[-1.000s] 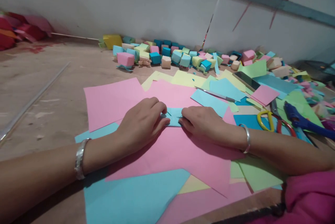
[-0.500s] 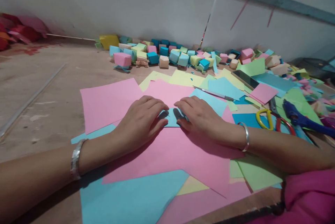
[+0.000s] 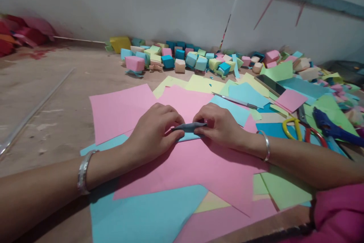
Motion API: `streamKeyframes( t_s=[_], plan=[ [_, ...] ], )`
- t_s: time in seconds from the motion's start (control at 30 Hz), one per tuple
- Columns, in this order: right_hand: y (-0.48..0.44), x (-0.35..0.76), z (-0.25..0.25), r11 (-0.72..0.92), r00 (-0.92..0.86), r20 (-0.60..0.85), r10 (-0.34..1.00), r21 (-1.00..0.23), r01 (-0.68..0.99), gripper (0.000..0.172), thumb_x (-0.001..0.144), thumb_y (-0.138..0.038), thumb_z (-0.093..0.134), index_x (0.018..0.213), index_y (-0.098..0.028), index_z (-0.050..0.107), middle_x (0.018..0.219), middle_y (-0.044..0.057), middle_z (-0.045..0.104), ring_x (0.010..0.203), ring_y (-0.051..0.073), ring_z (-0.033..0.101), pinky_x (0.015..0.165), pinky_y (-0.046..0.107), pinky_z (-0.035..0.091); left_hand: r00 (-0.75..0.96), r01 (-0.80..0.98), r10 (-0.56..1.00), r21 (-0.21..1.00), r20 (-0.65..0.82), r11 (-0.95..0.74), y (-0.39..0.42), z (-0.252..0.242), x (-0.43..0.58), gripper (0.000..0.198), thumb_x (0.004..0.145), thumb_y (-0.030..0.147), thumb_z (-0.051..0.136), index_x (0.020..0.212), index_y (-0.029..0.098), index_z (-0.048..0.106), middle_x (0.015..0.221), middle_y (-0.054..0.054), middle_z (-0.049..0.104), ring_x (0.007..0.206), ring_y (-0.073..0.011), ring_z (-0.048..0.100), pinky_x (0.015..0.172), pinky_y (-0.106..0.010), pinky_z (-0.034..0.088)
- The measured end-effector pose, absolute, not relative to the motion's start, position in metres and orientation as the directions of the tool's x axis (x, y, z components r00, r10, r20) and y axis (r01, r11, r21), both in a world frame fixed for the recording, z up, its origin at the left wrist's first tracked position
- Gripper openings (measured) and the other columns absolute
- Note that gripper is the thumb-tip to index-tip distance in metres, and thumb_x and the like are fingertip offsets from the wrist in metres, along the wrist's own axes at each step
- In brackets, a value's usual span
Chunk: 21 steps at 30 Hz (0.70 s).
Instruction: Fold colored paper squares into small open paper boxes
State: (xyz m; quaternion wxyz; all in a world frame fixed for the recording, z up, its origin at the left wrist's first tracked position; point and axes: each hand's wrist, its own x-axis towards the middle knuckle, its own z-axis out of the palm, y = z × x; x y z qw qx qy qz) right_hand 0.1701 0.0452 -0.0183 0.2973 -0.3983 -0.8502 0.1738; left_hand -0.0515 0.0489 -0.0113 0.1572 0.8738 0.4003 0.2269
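Note:
A small piece of blue paper (image 3: 190, 136) lies on pink sheets, its far edge bent up toward me. My left hand (image 3: 159, 128) pinches the left end of that raised edge between thumb and fingers. At the other end, my right hand (image 3: 218, 123) grips the fold the same way, with its fingers curled behind the paper. Beneath both hands are a pink sheet (image 3: 182, 167) and, closer to me, a large light blue sheet (image 3: 142, 212).
Small folded paper boxes (image 3: 167, 61) line the wall. To the right are scissors (image 3: 298, 123), a blue-handled tool (image 3: 331, 125), a phone (image 3: 270, 83) and a slim pen-like tool (image 3: 236, 100). A metal strip (image 3: 40, 104) lies at left.
The far edge of the blue paper has come up off the sheet into a raised fold. My fingers have closed on its two ends. The view has shifted slightly.

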Motion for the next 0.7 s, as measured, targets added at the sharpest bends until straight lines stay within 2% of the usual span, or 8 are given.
streamKeyframes(
  t_s=[0.1, 0.23, 0.3, 0.4, 0.5, 0.6, 0.7],
  plan=[
    [0.048, 0.17, -0.025, 0.691, -0.541, 0.43, 0.722, -0.462, 0.555, 0.012, 0.08, -0.007, 0.066, 0.081, -0.018, 0.068, 0.078, 0.001, 0.067, 0.075, 0.015, 0.053, 0.071, 0.029, 0.039, 0.563, 0.637, 0.784, 0.466, 0.262, -0.614, 0.049, -0.012, -0.052, 0.004, 0.081, 0.021, 0.062, 0.079, 0.019, 0.064, 0.075, -0.001, 0.066, 0.078, -0.0205, 0.053, 0.071, -0.034, 0.038],
    [0.049, 0.172, -0.03, 0.757, -0.599, 0.492, 0.632, -0.228, 0.612, 0.019, 0.086, -0.007, 0.058, 0.08, -0.019, 0.07, 0.078, 0.002, 0.068, 0.075, 0.016, 0.05, 0.067, 0.03, 0.033, 0.607, 0.607, 0.726, 0.401, 0.322, -0.686, 0.049, -0.014, -0.054, 0.007, 0.081, 0.014, 0.06, 0.077, 0.018, 0.064, 0.074, -0.001, 0.065, 0.074, -0.019, 0.053, 0.069, -0.032, 0.039],
    [0.046, 0.172, -0.03, 0.774, -0.637, 0.532, 0.558, -0.057, 0.631, 0.023, 0.09, -0.01, 0.056, 0.075, -0.019, 0.07, 0.077, 0.003, 0.068, 0.076, 0.017, 0.049, 0.066, 0.032, 0.029, 0.667, 0.575, 0.634, 0.271, 0.391, -0.772, 0.047, -0.014, -0.056, 0.011, 0.083, 0.012, 0.058, 0.079, 0.018, 0.066, 0.08, -0.003, 0.067, 0.077, -0.02, 0.055, 0.069, -0.033, 0.04],
    [0.038, 0.171, -0.026, 0.781, -0.724, 0.513, 0.461, 0.153, 0.606, 0.027, 0.094, -0.01, 0.053, 0.072, -0.017, 0.068, 0.077, 0.004, 0.066, 0.079, 0.017, 0.048, 0.065, 0.034, 0.026, 0.775, 0.521, 0.452, -0.041, 0.442, -0.853, 0.041, -0.011, -0.058, 0.018, 0.09, 0.013, 0.052, 0.082, 0.017, 0.068, 0.086, -0.006, 0.07, 0.082, -0.0232, 0.058, 0.068, -0.036, 0.04],
    [0.028, 0.169, -0.02, 0.761, -0.759, 0.451, 0.47, 0.229, 0.607, 0.029, 0.096, -0.011, 0.051, 0.071, -0.016, 0.065, 0.077, 0.005, 0.064, 0.077, 0.018, 0.045, 0.065, 0.035, 0.024, 0.839, 0.484, 0.37, -0.239, 0.398, -0.842, 0.031, -0.005, -0.058, 0.026, 0.094, 0.01, 0.045, 0.085, 0.014, 0.069, 0.085, -0.008, 0.07, 0.085, -0.0253, 0.061, 0.069, -0.038, 0.042],
    [0.019, 0.168, -0.015, 0.756, -0.795, 0.351, 0.494, 0.279, 0.593, 0.026, 0.095, -0.01, 0.051, 0.072, -0.015, 0.063, 0.08, 0.006, 0.063, 0.075, 0.018, 0.044, 0.065, 0.036, 0.024, 0.852, 0.49, 0.387, -0.273, 0.353, -0.828, 0.019, -0.002, -0.055, 0.026, 0.091, 0.006, 0.045, 0.088, 0.012, 0.07, 0.083, -0.009, 0.069, 0.086, -0.0262, 0.062, 0.074, -0.041, 0.046],
    [0.014, 0.168, -0.012, 0.773, -0.838, 0.293, 0.46, 0.331, 0.541, 0.023, 0.09, -0.005, 0.051, 0.073, -0.015, 0.062, 0.077, 0.006, 0.061, 0.07, 0.017, 0.043, 0.064, 0.036, 0.025, 0.844, 0.504, 0.399, -0.275, 0.359, -0.819, 0.013, -0.003, -0.053, 0.022, 0.089, 0.007, 0.049, 0.087, 0.011, 0.07, 0.082, -0.01, 0.069, 0.086, -0.0273, 0.063, 0.075, -0.043, 0.048]
  ],
)
